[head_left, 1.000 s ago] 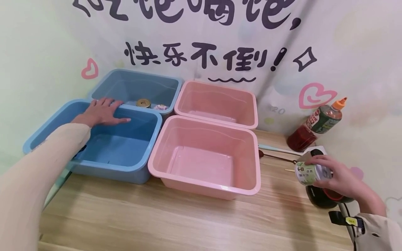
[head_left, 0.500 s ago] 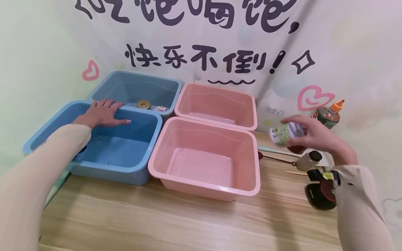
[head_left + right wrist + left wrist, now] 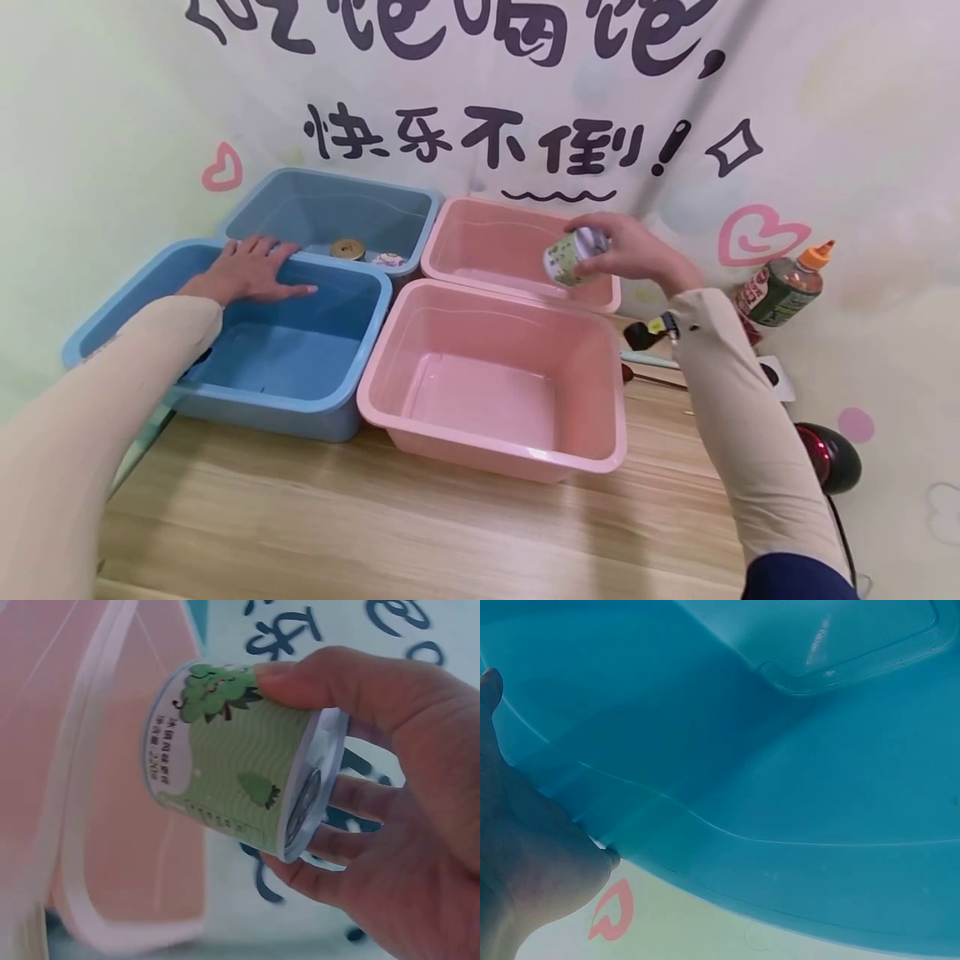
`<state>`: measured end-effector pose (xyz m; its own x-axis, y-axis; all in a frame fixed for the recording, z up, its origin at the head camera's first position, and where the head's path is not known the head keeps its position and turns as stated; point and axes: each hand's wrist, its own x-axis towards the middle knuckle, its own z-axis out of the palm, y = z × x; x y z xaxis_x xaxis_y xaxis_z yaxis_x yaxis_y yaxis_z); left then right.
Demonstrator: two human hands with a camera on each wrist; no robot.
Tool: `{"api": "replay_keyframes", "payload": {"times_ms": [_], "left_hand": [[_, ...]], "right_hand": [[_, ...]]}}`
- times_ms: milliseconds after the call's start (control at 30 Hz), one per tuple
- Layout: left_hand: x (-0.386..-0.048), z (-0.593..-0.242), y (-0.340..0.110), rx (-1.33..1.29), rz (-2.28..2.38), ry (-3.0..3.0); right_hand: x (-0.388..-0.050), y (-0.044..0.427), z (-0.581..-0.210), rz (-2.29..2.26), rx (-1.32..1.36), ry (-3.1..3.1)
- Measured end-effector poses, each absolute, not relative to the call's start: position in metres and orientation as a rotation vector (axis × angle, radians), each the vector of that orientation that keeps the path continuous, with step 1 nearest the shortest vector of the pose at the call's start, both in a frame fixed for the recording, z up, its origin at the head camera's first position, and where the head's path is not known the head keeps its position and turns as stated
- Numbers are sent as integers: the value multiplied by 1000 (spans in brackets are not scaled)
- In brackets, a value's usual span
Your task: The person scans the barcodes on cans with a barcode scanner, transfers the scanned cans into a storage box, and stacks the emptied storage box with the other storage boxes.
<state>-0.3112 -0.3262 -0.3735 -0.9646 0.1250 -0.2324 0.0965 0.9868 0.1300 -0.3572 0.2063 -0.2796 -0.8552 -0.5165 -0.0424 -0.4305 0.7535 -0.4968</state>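
Note:
My right hand (image 3: 632, 248) grips a small tin can (image 3: 232, 750) near its ring-pull end, thumb on one side and fingers on the other. The can has a pale green label with a green fruit-cluster drawing, and it is tilted on its side. In the head view it hangs over the right part of the rear pink bin (image 3: 447, 250). My left hand (image 3: 243, 271) rests across the far rim of the front blue bin (image 3: 330, 406), its fingers fairly straight and the thumb out over the inside. The left wrist view shows that hand against the blue wall.
The rear blue bin (image 3: 435, 212) holds a gold-topped can (image 3: 348, 249) and a white patterned item (image 3: 388, 260). A front pink bin (image 3: 480, 458) stands beside the front blue one. At right are a sauce bottle (image 3: 780, 292) and a black-and-red object (image 3: 832, 457), partly behind my arm.
My right hand has carried the can leftward and up, from the right side of the table to above the rear pink bin. The left hand stays on the blue rim.

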Motion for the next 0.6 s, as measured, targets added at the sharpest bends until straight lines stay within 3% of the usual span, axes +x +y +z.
{"api": "replay_keyframes", "payload": {"times_ms": [267,600], "left_hand": [[-310,-372,-326,146,167,2881],[-310,-372,-325,141,157,2883]], "right_hand": [[-396,155,-313,-866,-713,2665],[-416,107,-346,-937,-763,2485]]}}
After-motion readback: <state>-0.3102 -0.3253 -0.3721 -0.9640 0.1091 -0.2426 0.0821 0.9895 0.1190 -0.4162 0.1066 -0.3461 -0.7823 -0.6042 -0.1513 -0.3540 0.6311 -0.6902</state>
